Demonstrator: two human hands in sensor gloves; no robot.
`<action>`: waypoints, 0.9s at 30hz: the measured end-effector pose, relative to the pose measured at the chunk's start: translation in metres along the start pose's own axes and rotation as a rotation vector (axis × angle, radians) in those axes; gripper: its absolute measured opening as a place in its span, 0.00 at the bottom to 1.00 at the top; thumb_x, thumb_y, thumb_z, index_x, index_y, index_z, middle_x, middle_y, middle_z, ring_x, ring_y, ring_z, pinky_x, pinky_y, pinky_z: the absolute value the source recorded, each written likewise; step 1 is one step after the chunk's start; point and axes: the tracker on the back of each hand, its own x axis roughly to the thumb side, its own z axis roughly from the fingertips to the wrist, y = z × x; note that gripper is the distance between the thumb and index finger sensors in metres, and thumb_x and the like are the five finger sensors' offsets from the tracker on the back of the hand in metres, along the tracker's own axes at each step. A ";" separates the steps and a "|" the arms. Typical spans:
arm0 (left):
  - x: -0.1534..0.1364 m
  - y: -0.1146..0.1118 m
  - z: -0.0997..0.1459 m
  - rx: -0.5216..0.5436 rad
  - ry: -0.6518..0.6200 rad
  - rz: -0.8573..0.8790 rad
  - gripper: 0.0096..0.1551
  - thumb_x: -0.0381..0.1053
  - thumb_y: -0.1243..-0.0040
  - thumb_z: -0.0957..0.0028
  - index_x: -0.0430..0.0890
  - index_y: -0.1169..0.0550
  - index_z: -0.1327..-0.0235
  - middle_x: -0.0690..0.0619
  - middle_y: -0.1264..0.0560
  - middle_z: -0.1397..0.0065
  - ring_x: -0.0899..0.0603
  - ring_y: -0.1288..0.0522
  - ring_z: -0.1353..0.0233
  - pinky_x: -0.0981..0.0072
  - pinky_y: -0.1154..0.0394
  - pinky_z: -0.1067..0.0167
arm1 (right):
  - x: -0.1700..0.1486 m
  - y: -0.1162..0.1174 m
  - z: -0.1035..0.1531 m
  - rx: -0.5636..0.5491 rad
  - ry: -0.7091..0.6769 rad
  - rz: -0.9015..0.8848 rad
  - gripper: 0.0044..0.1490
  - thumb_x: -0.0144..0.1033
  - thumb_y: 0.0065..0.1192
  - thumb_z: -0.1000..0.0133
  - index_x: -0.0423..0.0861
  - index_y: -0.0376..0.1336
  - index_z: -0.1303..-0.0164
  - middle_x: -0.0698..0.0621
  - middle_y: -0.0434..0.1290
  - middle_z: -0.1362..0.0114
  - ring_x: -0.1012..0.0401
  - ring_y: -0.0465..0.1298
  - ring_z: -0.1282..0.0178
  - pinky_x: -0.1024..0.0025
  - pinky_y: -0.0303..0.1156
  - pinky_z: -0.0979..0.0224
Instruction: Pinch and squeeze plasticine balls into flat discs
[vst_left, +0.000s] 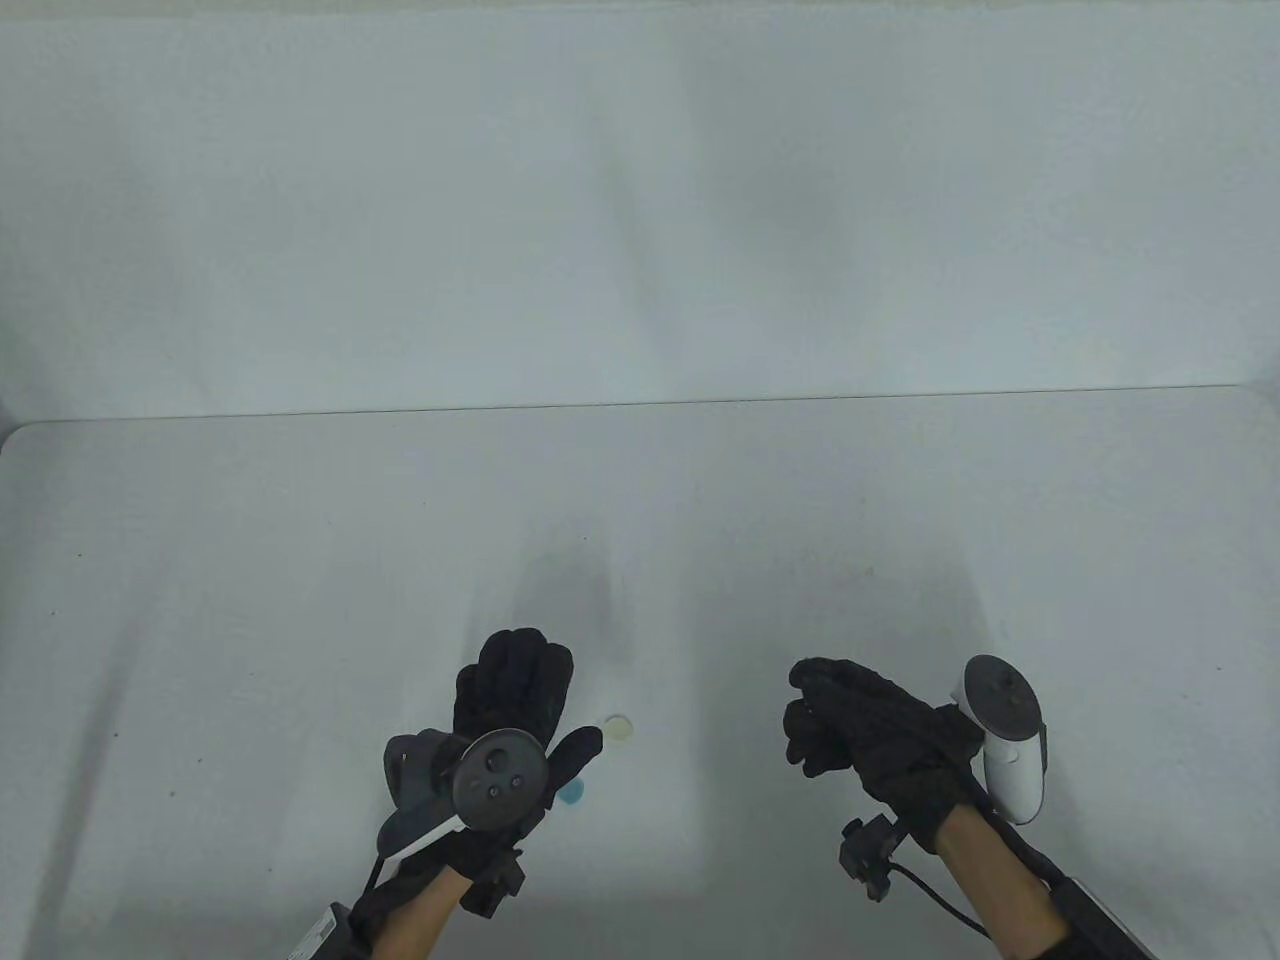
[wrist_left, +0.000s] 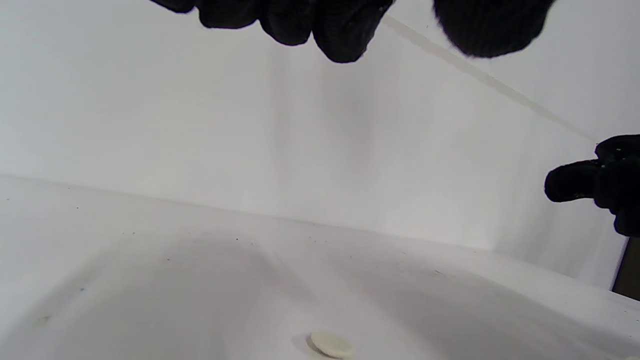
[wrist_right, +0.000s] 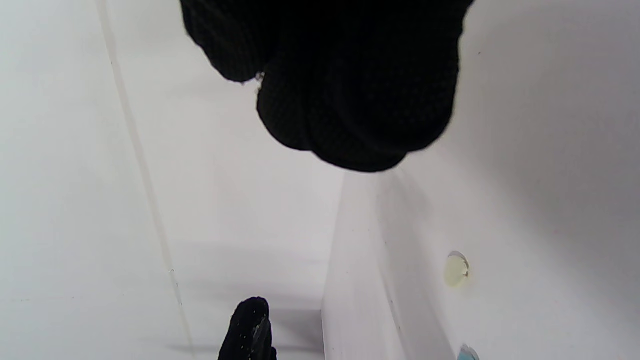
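Observation:
A flat cream plasticine disc (vst_left: 619, 728) lies on the white table (vst_left: 300, 600), just right of my left hand. A blue disc (vst_left: 572, 793) lies near it, partly hidden under my left thumb. My left hand (vst_left: 545, 700) hovers above the table with its fingers spread and holds nothing. In the left wrist view the cream disc (wrist_left: 331, 345) lies below the fingertips (wrist_left: 345, 35). My right hand (vst_left: 805, 725) is apart to the right with its fingers curled together. No plasticine shows in it. The right wrist view shows the bunched fingers (wrist_right: 350, 100), the cream disc (wrist_right: 456, 270) and the blue disc's edge (wrist_right: 467, 354).
The table's far edge meets a white back wall (vst_left: 640, 200). White trackers sit on the back of the left hand (vst_left: 497, 780) and the right hand (vst_left: 1005, 740). The table surface is bare white around the two discs.

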 end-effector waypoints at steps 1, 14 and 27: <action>0.000 0.000 0.000 -0.001 0.001 -0.001 0.47 0.62 0.50 0.42 0.36 0.41 0.17 0.31 0.50 0.15 0.23 0.51 0.18 0.31 0.49 0.27 | 0.000 0.000 0.000 0.020 -0.003 -0.008 0.29 0.42 0.58 0.36 0.38 0.64 0.31 0.51 0.81 0.45 0.57 0.85 0.51 0.73 0.87 0.51; -0.001 0.000 0.000 -0.003 0.009 0.001 0.47 0.62 0.50 0.42 0.36 0.41 0.17 0.32 0.50 0.15 0.23 0.52 0.18 0.32 0.50 0.27 | -0.001 -0.004 0.003 -0.061 0.033 -0.005 0.28 0.49 0.57 0.37 0.39 0.70 0.41 0.49 0.83 0.51 0.58 0.86 0.60 0.76 0.87 0.60; -0.005 0.004 0.003 0.008 0.016 -0.011 0.47 0.62 0.50 0.42 0.36 0.41 0.17 0.32 0.50 0.15 0.23 0.52 0.17 0.31 0.50 0.27 | -0.006 0.008 0.000 0.059 0.040 -0.048 0.46 0.60 0.47 0.35 0.32 0.62 0.26 0.36 0.76 0.34 0.44 0.80 0.42 0.62 0.83 0.45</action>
